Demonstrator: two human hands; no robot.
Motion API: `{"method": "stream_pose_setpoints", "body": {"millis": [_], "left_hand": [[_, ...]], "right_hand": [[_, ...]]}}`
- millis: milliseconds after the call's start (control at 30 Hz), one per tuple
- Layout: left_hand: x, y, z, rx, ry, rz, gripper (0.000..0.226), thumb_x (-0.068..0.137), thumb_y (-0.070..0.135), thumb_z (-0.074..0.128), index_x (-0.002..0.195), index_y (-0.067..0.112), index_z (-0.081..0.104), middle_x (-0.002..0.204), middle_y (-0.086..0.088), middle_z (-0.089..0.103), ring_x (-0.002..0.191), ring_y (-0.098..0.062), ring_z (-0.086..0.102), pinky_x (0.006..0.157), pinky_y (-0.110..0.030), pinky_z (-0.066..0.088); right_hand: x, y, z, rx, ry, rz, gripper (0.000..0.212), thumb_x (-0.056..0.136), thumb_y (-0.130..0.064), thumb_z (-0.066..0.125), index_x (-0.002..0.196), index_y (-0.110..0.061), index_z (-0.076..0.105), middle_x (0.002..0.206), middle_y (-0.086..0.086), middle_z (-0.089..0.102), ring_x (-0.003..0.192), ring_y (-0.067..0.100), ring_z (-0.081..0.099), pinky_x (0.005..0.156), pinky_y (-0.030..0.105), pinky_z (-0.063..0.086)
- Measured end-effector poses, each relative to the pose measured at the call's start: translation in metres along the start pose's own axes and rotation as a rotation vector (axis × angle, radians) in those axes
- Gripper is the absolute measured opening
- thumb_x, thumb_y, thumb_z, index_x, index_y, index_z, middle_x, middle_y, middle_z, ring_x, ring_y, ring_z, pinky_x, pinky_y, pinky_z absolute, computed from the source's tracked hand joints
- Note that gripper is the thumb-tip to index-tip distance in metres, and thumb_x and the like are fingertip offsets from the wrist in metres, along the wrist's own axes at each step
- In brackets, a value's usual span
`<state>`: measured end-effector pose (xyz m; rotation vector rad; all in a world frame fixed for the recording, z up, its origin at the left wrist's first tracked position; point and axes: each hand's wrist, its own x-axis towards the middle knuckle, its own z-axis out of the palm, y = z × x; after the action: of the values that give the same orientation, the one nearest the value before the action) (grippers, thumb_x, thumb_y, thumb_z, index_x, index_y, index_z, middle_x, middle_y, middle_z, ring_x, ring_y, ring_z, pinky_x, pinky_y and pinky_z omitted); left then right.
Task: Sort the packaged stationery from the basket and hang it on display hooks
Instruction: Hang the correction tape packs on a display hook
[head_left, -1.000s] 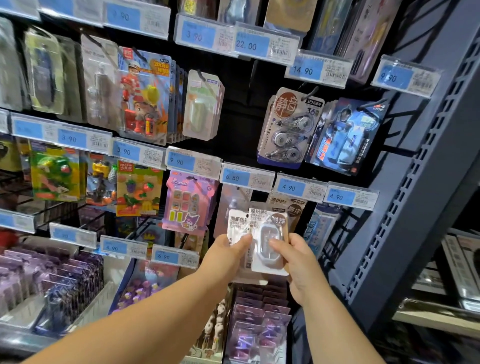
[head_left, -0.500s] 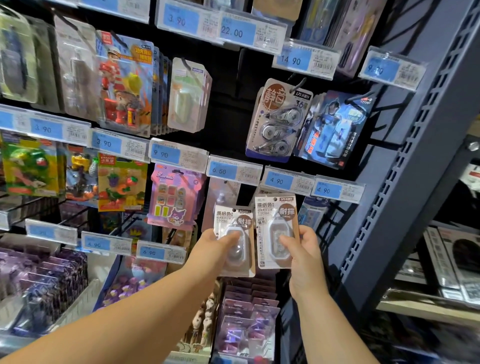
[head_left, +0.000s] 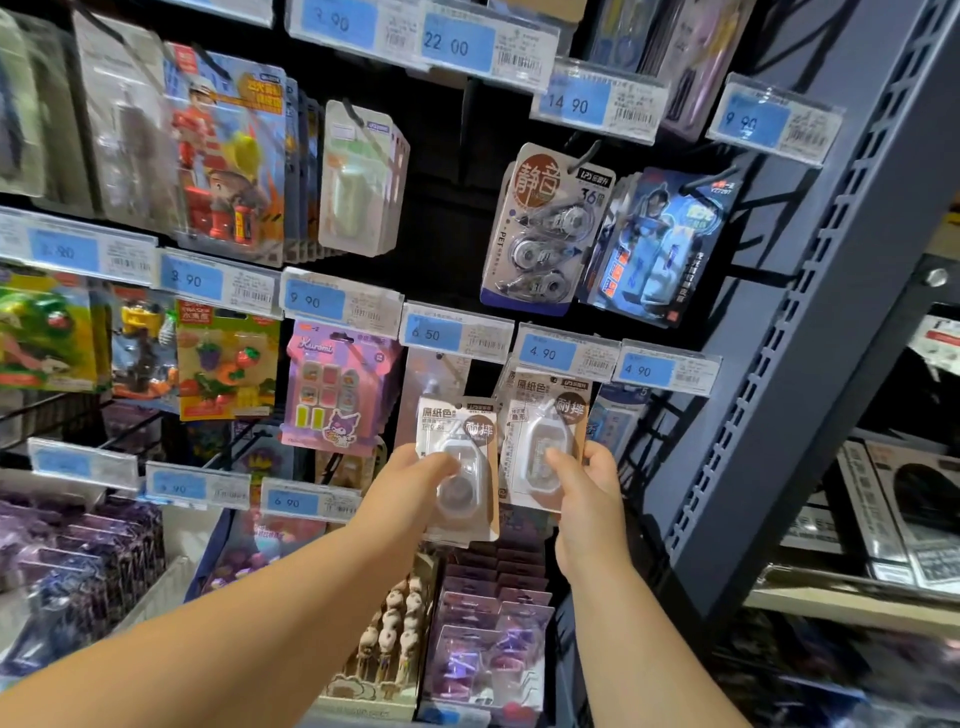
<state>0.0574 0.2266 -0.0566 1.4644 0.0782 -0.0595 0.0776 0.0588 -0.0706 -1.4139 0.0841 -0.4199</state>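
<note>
I hold two carded correction-tape packs side by side in front of the display wall, their edges close together. The left pack (head_left: 457, 457) is pinched in my left hand (head_left: 415, 483), thumb pressed on the clear blister and the other fingers curled behind the card, so it sits a little lower, under the 6.50 price tag (head_left: 457, 333). The right pack (head_left: 540, 441) is gripped in my right hand (head_left: 587, 493), thumb on the front of its blister and fingers wrapped round the right edge, and its top reaches just under the first 4.90 price tag (head_left: 566, 354). More cards of the same kind hang right behind it; I cannot tell whether my pack is on a hook. Just left of the left pack hangs a pink Kuromi pack (head_left: 337, 384), and further left a fruit eraser pack (head_left: 226, 364). Above, a three-roll tape pack (head_left: 550, 228) and a blue blister pack (head_left: 665, 249) hang next to each other on their hooks. A second 4.90 price tag (head_left: 665, 371) sits right of the first, near the slanting blue shelf upright (head_left: 810, 312). Below my hands stand rows of purple packs (head_left: 493, 623).
</note>
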Motion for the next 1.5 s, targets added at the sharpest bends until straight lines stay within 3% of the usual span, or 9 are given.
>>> {"method": "stream_pose_setpoints", "body": {"millis": [133,567,767,833,967,1133,1233,1333,1500], "left_hand": [[0.002,0.001,-0.004,0.019,0.039,-0.013,0.028,0.089,0.024,0.055,0.11,0.005,0.051,0.091,-0.01,0.043,0.076,-0.022,0.036,0.066,-0.035,0.027],[0.001,0.004,-0.003,0.018,0.025,0.027,0.027,0.091,0.022,0.055,0.104,0.0,0.048,0.089,-0.008,0.04,0.071,-0.021,0.036,0.062,-0.035,0.026],[0.002,-0.002,0.001,-0.042,-0.044,0.055,0.01,0.093,0.026,0.06,0.098,0.018,0.059,0.083,-0.003,0.056,0.071,-0.019,0.044,0.075,-0.034,0.03],[0.003,-0.004,0.003,-0.042,-0.049,0.06,0.011,0.093,0.03,0.062,0.097,0.019,0.062,0.082,-0.006,0.062,0.07,-0.019,0.042,0.065,-0.031,0.03],[0.005,-0.006,0.005,-0.075,-0.096,0.073,0.015,0.091,0.032,0.065,0.103,0.026,0.069,0.093,-0.008,0.074,0.08,-0.024,0.05,0.069,-0.034,0.033],[0.002,-0.005,0.008,-0.102,-0.158,0.101,0.021,0.091,0.027,0.065,0.112,0.024,0.066,0.101,-0.001,0.075,0.1,-0.026,0.068,0.092,-0.044,0.05],[-0.001,-0.003,0.009,-0.12,-0.176,0.122,0.02,0.09,0.024,0.066,0.111,0.024,0.066,0.099,0.0,0.075,0.096,-0.022,0.07,0.087,-0.037,0.053],[-0.003,-0.003,0.013,-0.135,-0.187,0.127,0.018,0.089,0.022,0.067,0.107,0.025,0.067,0.096,0.0,0.076,0.083,-0.014,0.071,0.068,-0.025,0.049],[0.001,-0.004,0.022,-0.051,-0.169,0.11,0.024,0.088,0.027,0.07,0.11,0.019,0.064,0.1,-0.005,0.074,0.073,-0.009,0.067,0.059,-0.021,0.048]], "right_hand": [[-0.001,0.0,0.005,0.001,-0.014,-0.022,0.024,0.094,-0.015,0.06,0.117,-0.017,0.055,0.105,0.001,0.068,0.097,0.018,0.065,0.083,0.03,0.049],[0.0,-0.003,0.01,-0.044,0.027,0.008,0.027,0.092,-0.021,0.063,0.118,-0.023,0.057,0.11,-0.006,0.067,0.101,0.01,0.063,0.081,0.027,0.048],[0.001,-0.007,0.01,-0.244,0.166,0.038,0.03,0.083,-0.036,0.073,0.105,-0.024,0.056,0.095,-0.009,0.063,0.082,0.006,0.058,0.063,0.021,0.042],[0.001,-0.008,0.009,-0.348,0.23,0.056,0.04,0.079,-0.044,0.075,0.104,-0.023,0.051,0.096,-0.007,0.059,0.08,0.008,0.055,0.062,0.023,0.04],[-0.006,-0.014,0.006,-0.524,0.298,-0.039,0.032,0.087,-0.049,0.063,0.097,-0.023,0.05,0.091,-0.01,0.048,0.076,0.008,0.048,0.058,0.022,0.034],[-0.013,-0.015,0.006,-0.312,-0.152,0.02,0.033,0.093,-0.05,0.054,0.093,-0.018,0.063,0.083,0.0,0.063,0.082,0.021,0.062,0.079,0.036,0.05],[-0.02,-0.013,0.007,-0.311,-0.37,0.085,0.018,0.092,-0.035,0.063,0.106,-0.023,0.063,0.098,-0.002,0.073,0.091,0.017,0.069,0.085,0.033,0.052],[-0.023,-0.015,0.003,-0.256,-0.397,0.067,0.017,0.091,-0.019,0.066,0.107,-0.02,0.063,0.099,-0.001,0.075,0.094,0.017,0.071,0.089,0.035,0.054],[-0.02,-0.016,-0.007,-0.195,-0.319,0.032,0.019,0.092,-0.016,0.064,0.11,-0.018,0.063,0.102,0.0,0.074,0.094,0.016,0.071,0.084,0.032,0.054]]}}
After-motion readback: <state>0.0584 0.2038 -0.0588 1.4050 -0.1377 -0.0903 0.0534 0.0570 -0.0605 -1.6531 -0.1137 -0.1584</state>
